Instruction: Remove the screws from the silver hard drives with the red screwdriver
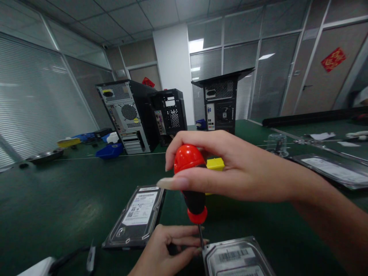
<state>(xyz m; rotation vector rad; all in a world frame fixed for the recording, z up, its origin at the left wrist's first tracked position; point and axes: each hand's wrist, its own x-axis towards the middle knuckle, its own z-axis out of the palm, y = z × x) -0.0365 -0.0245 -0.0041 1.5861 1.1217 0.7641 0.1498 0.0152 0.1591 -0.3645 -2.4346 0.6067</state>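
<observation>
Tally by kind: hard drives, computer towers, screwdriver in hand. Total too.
Hard drives: 3
Computer towers: 3
Screwdriver in the right hand: 1
Total: 7

We find the room dim and greyish, its brightest patches the reflected lights [196, 45] in the glass partition [241, 59], with a faint sheen on the bench [90, 211]. Wide-angle distortion tilts the blinds [28, 84] at our left edge, and softness blurs the small print on the near drive [237, 262].
</observation>
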